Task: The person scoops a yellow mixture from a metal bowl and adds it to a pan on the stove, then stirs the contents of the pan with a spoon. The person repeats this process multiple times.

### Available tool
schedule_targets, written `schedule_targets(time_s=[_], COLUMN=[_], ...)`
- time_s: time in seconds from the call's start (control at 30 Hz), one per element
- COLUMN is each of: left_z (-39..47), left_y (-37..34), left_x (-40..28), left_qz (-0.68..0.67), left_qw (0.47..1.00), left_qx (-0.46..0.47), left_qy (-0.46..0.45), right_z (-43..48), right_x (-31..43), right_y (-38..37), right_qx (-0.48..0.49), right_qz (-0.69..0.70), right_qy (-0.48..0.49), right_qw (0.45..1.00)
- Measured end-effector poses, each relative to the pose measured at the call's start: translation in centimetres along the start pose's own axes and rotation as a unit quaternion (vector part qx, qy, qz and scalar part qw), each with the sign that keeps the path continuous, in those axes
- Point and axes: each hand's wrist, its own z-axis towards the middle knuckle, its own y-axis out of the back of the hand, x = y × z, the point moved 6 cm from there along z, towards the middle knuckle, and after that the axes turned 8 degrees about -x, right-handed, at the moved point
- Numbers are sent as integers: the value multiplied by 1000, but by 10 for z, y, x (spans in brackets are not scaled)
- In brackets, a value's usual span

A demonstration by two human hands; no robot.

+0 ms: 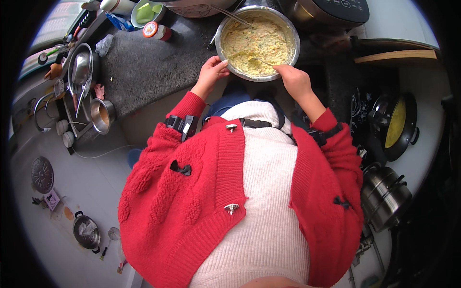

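Note:
A stainless steel bowl (296, 46) sits at the counter's front edge, filled with a moist chopped mixture (264, 45) flecked yellow, green and orange. My left hand (212, 72) grips the bowl's near left rim, thumb on top. At the near right rim, my right hand (293, 80) holds a metal spoon (265, 62) by its handle. The spoon's head rests in a yellower hollow of the mixture. A pair of chopsticks (230, 15) leans over the bowl's far left rim, tips in the mixture.
On the dark stone counter (151, 68), a red-lidded jar (157, 31) and a bowl of green pieces (146, 13) stand back left. A rice cooker (331, 10) is behind right. Far right lies a black pan (403, 126) with yellow food. The sink area with a metal pot (102, 116) is left.

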Motion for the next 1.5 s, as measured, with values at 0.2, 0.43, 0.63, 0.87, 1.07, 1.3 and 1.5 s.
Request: schedule_targets(time_s=[0.2, 0.43, 0.63, 0.87, 1.07, 1.3, 1.5], left_z=[2, 4, 4, 2, 1, 1, 0], left_y=[1, 1, 1, 0, 0, 0, -1], left_x=[2, 3, 0, 1, 2, 2, 1], left_qz=[2, 4, 4, -4, -11, -13, -9], left_qw=[1000, 1000, 1000, 1000, 1000, 1000, 1000], left_qx=[-5, -14, -3, -11, -11, -8, -8], left_qy=[-3, -2, -2, -2, -2, 3, 3], right_z=[-2, 9, 13, 17, -3, -11, -2], right_x=[-7, 8, -1, -8, -4, 10, 8], right_y=[13, 11, 28, 29, 14, 9, 10], right_qx=[156, 120, 176, 84, 89, 55, 14], right_qz=[-34, -36, -72, -64, -95, 22, -11], right_qy=[91, 160, 166, 57, -59, -183, -83], right_qw=[983, 979, 968, 993, 990, 981, 996])
